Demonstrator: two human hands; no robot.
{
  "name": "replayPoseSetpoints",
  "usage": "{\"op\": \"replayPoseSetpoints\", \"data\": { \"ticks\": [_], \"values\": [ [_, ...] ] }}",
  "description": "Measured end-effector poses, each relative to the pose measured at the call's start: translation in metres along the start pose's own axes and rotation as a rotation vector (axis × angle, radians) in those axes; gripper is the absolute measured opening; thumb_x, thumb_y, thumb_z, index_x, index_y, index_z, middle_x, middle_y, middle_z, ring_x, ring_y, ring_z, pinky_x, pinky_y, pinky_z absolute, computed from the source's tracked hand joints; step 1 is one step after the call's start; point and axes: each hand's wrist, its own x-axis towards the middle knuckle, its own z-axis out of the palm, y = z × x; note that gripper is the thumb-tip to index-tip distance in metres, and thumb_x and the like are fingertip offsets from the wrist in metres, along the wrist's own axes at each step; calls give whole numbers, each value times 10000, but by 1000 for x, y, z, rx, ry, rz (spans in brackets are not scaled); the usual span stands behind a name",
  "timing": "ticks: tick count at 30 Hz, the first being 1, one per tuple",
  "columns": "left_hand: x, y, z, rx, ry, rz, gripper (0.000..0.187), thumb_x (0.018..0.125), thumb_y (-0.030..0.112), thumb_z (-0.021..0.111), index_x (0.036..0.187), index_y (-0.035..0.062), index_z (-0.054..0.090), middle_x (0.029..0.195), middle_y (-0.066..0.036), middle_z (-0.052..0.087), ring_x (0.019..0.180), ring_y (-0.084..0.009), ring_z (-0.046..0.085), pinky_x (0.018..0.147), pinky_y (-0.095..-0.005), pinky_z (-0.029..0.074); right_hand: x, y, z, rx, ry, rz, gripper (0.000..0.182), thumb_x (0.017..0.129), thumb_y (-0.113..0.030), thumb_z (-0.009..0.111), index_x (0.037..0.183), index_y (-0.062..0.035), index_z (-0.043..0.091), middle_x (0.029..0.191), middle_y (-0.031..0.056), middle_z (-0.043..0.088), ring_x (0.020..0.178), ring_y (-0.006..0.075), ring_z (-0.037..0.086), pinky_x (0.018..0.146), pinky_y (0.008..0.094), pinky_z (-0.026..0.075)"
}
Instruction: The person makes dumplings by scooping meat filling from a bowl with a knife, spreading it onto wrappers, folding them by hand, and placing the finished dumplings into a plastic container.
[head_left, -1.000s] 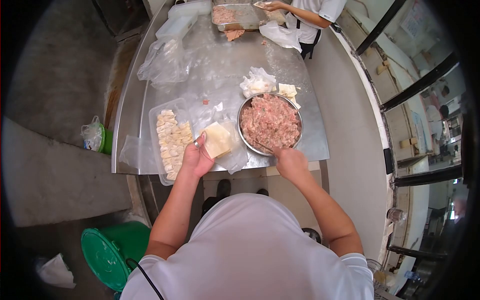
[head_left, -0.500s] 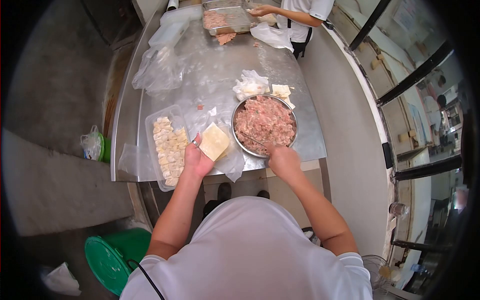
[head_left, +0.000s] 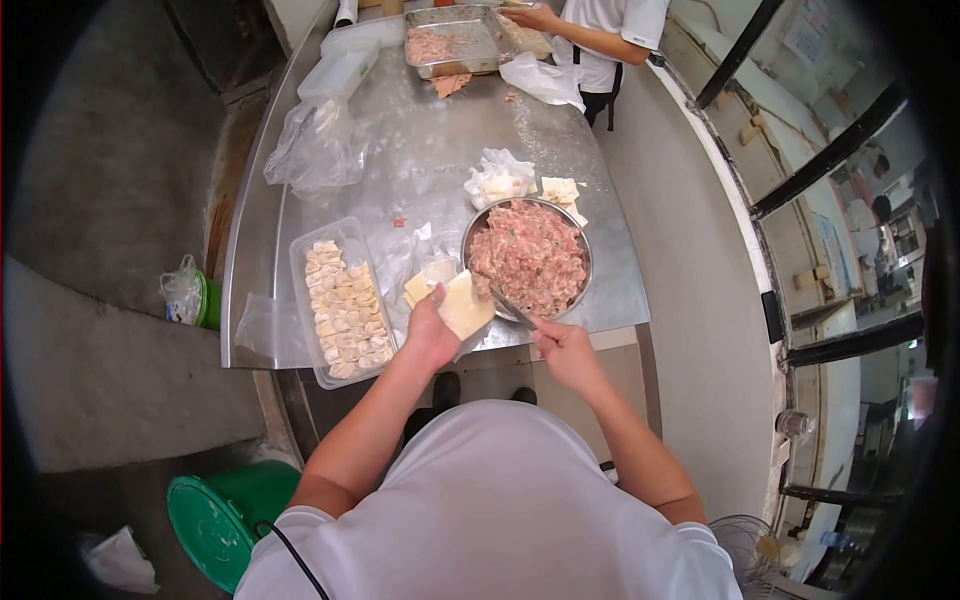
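Note:
My left hand (head_left: pixel 434 338) holds a square dough wrapper (head_left: pixel 466 306) at the near left side of the meat bowl. Closed around the handle of a thin metal spreader (head_left: pixel 514 309), my right hand (head_left: pixel 567 354) is at the bowl's near edge. The spreader's tip carries a little meat and is close to the wrapper's right edge. Pink minced meat (head_left: pixel 530 252) heaps up in the round metal bowl (head_left: pixel 591 268). More wrappers (head_left: pixel 417 290) lie on plastic just behind my left hand. Folded dumplings (head_left: pixel 345 312) fill much of a clear plastic tray (head_left: pixel 300 282) to the left.
Crumpled white plastic (head_left: pixel 498 177) and loose wrappers (head_left: pixel 562 190) lie behind the bowl on the metal table (head_left: pixel 430 130). Clear bags (head_left: pixel 318 145) are at the left. Across the table, a person (head_left: pixel 612 40) works beside a metal pan (head_left: pixel 455 68). A green bin (head_left: pixel 215 515) stands low left.
My left hand has moved right with the wrapper, up to the bowl. The spreader has come out of the meat, its tip now at the wrapper's edge.

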Motion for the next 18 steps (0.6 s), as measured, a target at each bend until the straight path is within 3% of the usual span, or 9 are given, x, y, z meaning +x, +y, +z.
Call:
{"op": "replayPoseSetpoints", "data": {
  "ticks": [1,4,5,8,11,14,18],
  "values": [
    [3,-5,5,-51,15,4,499,1105,320,296,1461,-17,389,1445,-197,511,1330,-366,510,1153,-533,386,-4,-3,5,-38,24,-33,396,916,-7,585,1255,-164,715,819,184,651,741,308,650,689,400,517],
    [16,-15,21,-201,60,8,467,1111,319,284,1421,-9,406,1397,-188,520,1304,-350,512,1161,-520,377,-10,2,18,-664,268,-398,485,867,8,600,1290,-204,700,842,144,581,765,313,614,690,435,519],
    [8,-13,35,-234,48,18,441,1114,321,314,1350,-29,440,1245,-186,561,1156,-328,569,1127,-509,412,-10,6,20,-704,318,-437,542,819,3,618,1303,-230,688,846,118,511,789,322,591,677,456,511],
    [16,-8,30,-204,147,76,449,1116,319,299,1353,-37,437,1271,-186,555,1157,-331,567,1111,-512,422,-22,10,10,-783,307,-362,516,808,-3,630,1269,-222,707,844,114,524,798,309,593,668,430,505],
    [18,-4,21,-114,104,121,454,1118,329,288,1351,-31,439,1279,-182,551,1171,-330,559,1097,-508,432,-30,3,3,-721,334,-396,517,784,-10,648,1247,-229,721,848,105,526,788,299,592,646,417,498],
    [18,-5,17,-89,68,57,462,1118,343,286,1353,-22,443,1272,-176,556,1179,-328,556,1095,-502,432,-19,-18,11,-745,381,-567,493,783,-22,661,1223,-231,736,852,100,533,779,292,591,645,423,499],
    [-1,-1,29,-19,48,123,445,1114,340,327,1318,-36,452,1252,-179,554,1150,-308,562,1030,-489,465,-13,-11,14,-782,321,-496,467,795,-35,664,1203,-246,745,872,91,561,793,283,606,657,414,509]
  ]
}}
